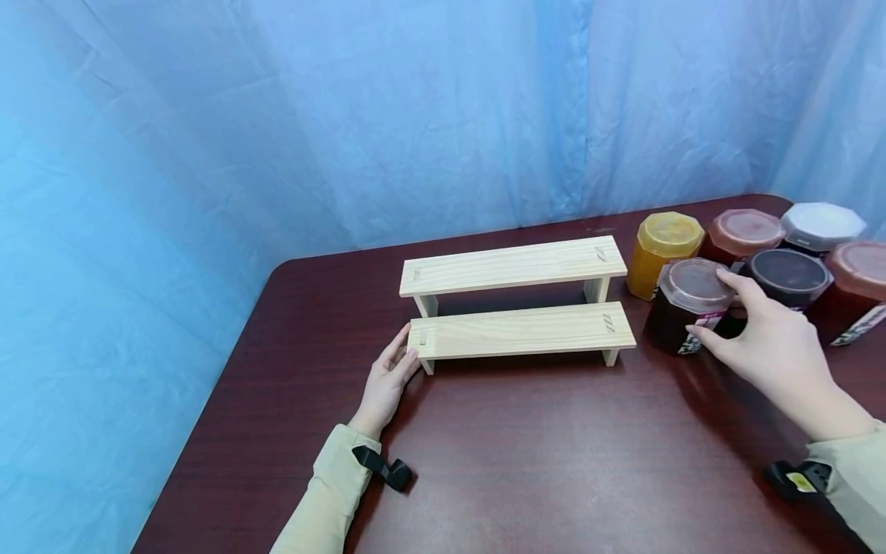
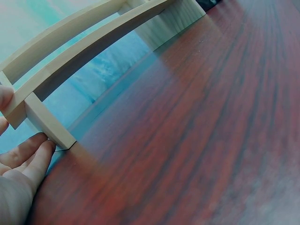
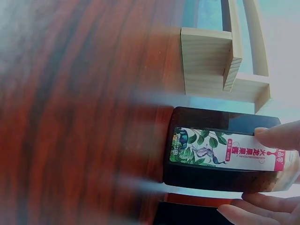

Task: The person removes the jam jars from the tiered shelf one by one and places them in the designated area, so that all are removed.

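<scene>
My left hand (image 1: 384, 383) grips the left end of the low wooden shelf (image 1: 519, 332); in the left wrist view, fingertips (image 2: 43, 143) touch its end leg (image 2: 50, 123). Behind it stands a taller wooden shelf (image 1: 508, 268). To the right, my right hand (image 1: 782, 342) holds a dark jam jar (image 1: 667, 317) near its clear lid, thumb on the label side and fingers across the far side. The right wrist view shows the jar's printed label (image 3: 225, 149) with leaves and pink lettering. The jar's base appears at or close to the tabletop.
Around the held jar stand a yellow jar (image 1: 657, 261), a red jar (image 1: 744, 231), a white-lidded jar (image 1: 824, 223), a black-lidded jar (image 1: 789, 275) and another red jar (image 1: 858, 285). Blue sheeting (image 1: 429, 123) hangs behind the dark red wooden table (image 1: 554, 462).
</scene>
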Action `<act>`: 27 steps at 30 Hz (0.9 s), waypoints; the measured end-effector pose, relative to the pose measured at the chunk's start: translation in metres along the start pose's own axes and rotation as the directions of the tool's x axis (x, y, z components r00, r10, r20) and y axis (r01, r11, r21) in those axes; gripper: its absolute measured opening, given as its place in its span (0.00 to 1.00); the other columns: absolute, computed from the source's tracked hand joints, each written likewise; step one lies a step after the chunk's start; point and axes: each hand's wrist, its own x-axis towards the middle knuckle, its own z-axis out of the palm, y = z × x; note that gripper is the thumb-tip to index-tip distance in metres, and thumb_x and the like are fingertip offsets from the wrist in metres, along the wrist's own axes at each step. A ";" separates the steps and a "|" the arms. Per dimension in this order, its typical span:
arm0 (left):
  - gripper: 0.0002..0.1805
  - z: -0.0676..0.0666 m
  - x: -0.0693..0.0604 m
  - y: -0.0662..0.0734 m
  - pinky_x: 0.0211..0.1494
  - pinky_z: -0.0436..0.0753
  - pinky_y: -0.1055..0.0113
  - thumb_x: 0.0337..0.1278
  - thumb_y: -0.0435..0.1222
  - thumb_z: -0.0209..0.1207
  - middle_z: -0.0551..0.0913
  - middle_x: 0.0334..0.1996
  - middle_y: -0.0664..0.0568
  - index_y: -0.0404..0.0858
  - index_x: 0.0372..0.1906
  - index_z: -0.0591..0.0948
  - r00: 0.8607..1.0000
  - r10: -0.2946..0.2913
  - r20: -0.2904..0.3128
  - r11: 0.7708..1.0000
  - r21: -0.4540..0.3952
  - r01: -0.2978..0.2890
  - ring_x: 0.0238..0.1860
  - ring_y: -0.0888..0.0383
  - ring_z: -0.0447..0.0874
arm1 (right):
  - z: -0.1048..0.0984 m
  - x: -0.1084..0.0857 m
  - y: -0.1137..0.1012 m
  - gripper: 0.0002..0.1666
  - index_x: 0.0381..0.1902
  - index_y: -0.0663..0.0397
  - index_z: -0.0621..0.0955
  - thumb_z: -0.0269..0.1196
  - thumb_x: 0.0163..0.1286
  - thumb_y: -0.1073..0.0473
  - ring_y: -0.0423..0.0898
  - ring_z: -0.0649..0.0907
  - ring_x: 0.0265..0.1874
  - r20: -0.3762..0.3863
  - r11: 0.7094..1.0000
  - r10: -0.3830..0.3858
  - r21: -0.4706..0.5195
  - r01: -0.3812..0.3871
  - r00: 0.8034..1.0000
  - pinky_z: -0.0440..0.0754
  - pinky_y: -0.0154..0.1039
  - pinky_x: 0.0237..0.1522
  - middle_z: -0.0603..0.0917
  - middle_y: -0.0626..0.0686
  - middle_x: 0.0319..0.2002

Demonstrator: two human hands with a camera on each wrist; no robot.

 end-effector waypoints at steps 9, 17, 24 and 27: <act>0.30 0.000 0.001 -0.001 0.60 0.74 0.69 0.69 0.34 0.50 0.65 0.66 0.34 0.43 0.73 0.58 1.000 0.007 0.005 1.000 0.004 -0.007 0.60 0.55 0.72 | 0.002 0.002 0.001 0.50 0.70 0.58 0.61 0.70 0.52 0.55 0.70 0.78 0.37 0.011 1.000 0.004 -0.002 -0.004 1.000 0.70 0.64 0.32 0.79 0.74 0.41; 0.30 0.001 0.002 -0.002 0.61 0.73 0.67 0.69 0.34 0.49 0.66 0.65 0.35 0.43 0.73 0.58 1.000 0.007 0.007 1.000 0.011 -0.007 0.60 0.55 0.72 | 0.001 0.002 0.003 0.50 0.70 0.57 0.61 0.71 0.52 0.54 0.70 0.78 0.37 0.028 1.000 0.003 0.000 -0.003 1.000 0.70 0.64 0.32 0.80 0.74 0.42; 0.30 0.002 0.003 -0.002 0.62 0.72 0.67 0.69 0.35 0.50 0.64 0.67 0.36 0.43 0.73 0.58 1.000 0.014 0.024 1.000 0.000 -0.014 0.64 0.51 0.69 | -0.003 0.001 0.004 0.50 0.70 0.57 0.61 0.71 0.53 0.53 0.68 0.79 0.41 0.030 1.000 0.006 0.011 -0.006 1.000 0.69 0.64 0.35 0.80 0.73 0.44; 0.29 0.002 0.004 -0.001 0.61 0.73 0.68 0.69 0.34 0.50 0.66 0.65 0.35 0.43 0.73 0.59 1.000 0.000 0.003 1.000 -0.009 0.001 0.61 0.54 0.72 | -0.006 -0.001 0.002 0.47 0.67 0.58 0.64 0.71 0.54 0.52 0.67 0.80 0.41 0.022 1.000 0.002 0.013 -0.002 1.000 0.69 0.64 0.36 0.80 0.72 0.45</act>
